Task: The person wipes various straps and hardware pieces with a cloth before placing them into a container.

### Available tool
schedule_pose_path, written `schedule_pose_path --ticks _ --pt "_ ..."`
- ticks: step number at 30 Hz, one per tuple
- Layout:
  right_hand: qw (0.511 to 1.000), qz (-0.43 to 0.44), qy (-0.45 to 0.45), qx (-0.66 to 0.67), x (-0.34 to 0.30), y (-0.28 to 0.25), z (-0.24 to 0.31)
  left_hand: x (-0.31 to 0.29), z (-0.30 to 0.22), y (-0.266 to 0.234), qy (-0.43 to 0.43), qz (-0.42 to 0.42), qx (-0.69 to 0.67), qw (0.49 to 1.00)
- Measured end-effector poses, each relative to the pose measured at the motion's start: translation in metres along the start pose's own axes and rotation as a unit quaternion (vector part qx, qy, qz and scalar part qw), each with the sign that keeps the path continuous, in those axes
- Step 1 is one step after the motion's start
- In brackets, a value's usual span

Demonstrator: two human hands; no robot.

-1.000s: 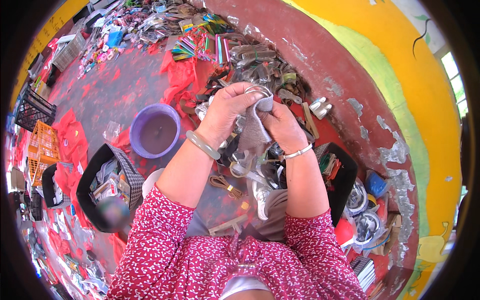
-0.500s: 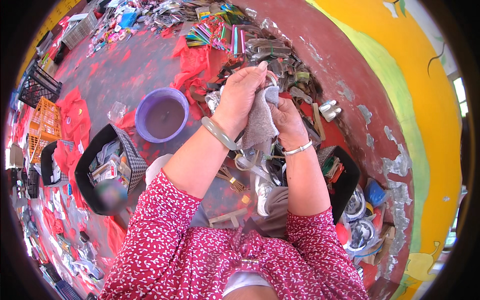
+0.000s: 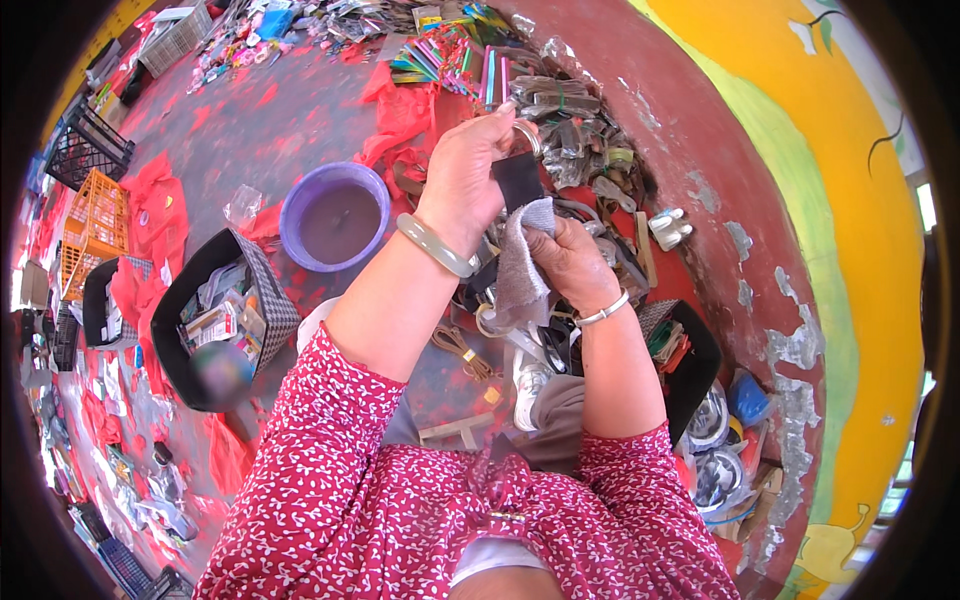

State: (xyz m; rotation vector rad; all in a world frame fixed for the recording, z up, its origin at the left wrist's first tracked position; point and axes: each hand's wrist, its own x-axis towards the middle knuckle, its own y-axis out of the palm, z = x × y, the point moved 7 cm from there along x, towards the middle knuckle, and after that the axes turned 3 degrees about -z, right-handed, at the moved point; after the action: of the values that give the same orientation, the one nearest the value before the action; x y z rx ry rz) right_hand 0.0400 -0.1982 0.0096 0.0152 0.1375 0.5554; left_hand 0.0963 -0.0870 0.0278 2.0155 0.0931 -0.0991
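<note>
My left hand [image 3: 466, 170] is closed on the end of a black belt [image 3: 517, 180], with a silvery metal ring buckle [image 3: 528, 136] showing at its fingertips. A flat stretch of the black strap is bare between my two hands. My right hand [image 3: 574, 262] grips a grey cloth [image 3: 523, 262], which is folded up against the lower part of the strap and hangs down below it. How the belt runs under the cloth is hidden. Beneath my hands lies a jumble of straps and belts, partly covered by my arms.
A purple basin [image 3: 335, 217] of murky water stands left of my hands. Patterned boxes of small goods flank me, one on the left [image 3: 262, 300] and one on the right [image 3: 690, 355]. Wrapped goods [image 3: 560, 105] pile along the red wall [image 3: 690, 130]. An orange crate [image 3: 95, 230] stands farther left.
The grey cloth has slid down toward me with my right hand, baring the black strap below the buckle. My left hand has shifted slightly up and left, still holding the buckle end.
</note>
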Motion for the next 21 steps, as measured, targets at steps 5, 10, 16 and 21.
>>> schedule_pose_path --ticks 5,10,16,21 --pt "0.999 0.015 0.003 -0.048 -0.003 -0.001 -0.004 -0.002 -0.002 0.004 -0.005 -0.009 -0.008 1.000" --pt "0.986 0.031 0.056 -0.151 -0.017 0.006 -0.006 0.013 -0.038 -0.010 0.040 -0.038 -0.007 0.998" --pt "0.960 0.075 0.029 -0.269 -0.036 0.006 -0.005 0.036 -0.069 -0.040 0.090 -0.050 -0.051 0.993" --pt "0.956 0.151 0.038 -0.250 -0.062 0.001 0.002 0.040 -0.079 -0.048 0.111 -0.100 -0.040 0.988"
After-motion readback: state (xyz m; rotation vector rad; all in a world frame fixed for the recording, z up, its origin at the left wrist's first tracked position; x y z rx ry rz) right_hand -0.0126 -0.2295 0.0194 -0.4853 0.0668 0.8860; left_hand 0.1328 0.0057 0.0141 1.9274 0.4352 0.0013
